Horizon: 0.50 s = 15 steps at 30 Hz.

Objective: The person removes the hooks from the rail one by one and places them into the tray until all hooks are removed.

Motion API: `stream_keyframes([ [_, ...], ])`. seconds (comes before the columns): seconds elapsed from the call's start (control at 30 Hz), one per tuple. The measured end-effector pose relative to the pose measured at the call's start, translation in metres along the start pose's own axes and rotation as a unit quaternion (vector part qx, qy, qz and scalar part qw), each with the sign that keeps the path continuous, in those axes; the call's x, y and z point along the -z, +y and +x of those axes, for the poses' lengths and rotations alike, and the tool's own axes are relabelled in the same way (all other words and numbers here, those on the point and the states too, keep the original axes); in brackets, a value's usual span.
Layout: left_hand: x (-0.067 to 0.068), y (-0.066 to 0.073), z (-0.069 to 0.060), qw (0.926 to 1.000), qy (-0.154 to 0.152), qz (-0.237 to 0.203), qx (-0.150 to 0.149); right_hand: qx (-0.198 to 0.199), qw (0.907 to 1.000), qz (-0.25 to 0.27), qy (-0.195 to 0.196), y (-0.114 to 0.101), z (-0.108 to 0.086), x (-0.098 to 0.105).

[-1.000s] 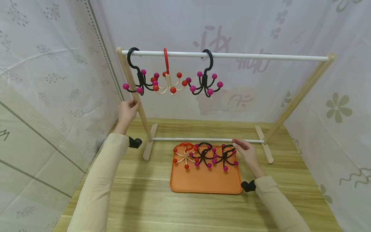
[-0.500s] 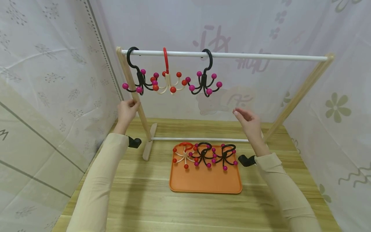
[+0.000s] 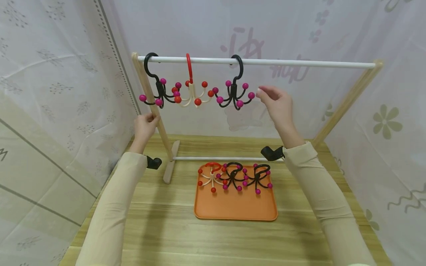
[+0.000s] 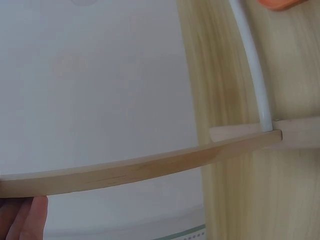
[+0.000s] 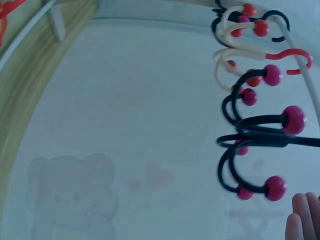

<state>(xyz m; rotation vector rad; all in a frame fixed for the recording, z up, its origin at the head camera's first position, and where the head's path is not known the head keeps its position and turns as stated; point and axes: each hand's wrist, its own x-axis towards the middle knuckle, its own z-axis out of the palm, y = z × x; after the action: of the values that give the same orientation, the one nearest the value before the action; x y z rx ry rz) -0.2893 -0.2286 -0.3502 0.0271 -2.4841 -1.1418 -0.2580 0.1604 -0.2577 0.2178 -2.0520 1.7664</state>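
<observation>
A clothes rack has a white top rod (image 3: 299, 63) and a wooden left post (image 3: 163, 135). My left hand (image 3: 144, 127) holds that post about midway up; its fingertips (image 4: 34, 217) press the wood in the left wrist view. Three multi-arm hook hangers hang from the rod: a black one with pink balls (image 3: 161, 89), a cream one with a red hook (image 3: 192, 92) and another black one (image 3: 234, 91). Just right of this last hanger is my right hand (image 3: 277, 107), holding nothing, fingers fairly straight. Whether it touches the nearest pink ball (image 3: 251, 95) is unclear.
An orange tray (image 3: 236, 207) lies on the wooden table below. On it rest a cream-and-red hanger (image 3: 213, 178) and two black ones (image 3: 233, 174), side by side. A white lower bar (image 3: 199, 159) runs behind the tray, and a patterned curtain (image 3: 332, 33) stands behind the rack.
My right hand has risen from the tray's back right corner to beside the rightmost hanging hanger, carrying nothing. My left hand stays on the post.
</observation>
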Motion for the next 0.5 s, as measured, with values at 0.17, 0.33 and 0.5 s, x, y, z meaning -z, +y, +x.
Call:
stream_keyframes([
  [0.17, 0.000, 0.000, 0.000, 1.0000, -0.001, -0.001, 0.003, -0.025, 0.9997, 0.005, -0.003, -0.018, 0.011, -0.011],
  [0.33, 0.000, 0.000, 0.001, 1.0000, 0.000, 0.000, 0.001, -0.039, 0.9990, -0.017, -0.008, -0.032, 0.020, -0.021],
  [0.5, 0.000, 0.000, 0.000, 1.0000, 0.002, 0.005, -0.001, -0.048, 0.9971, -0.055, -0.021, -0.043, 0.027, -0.030],
])
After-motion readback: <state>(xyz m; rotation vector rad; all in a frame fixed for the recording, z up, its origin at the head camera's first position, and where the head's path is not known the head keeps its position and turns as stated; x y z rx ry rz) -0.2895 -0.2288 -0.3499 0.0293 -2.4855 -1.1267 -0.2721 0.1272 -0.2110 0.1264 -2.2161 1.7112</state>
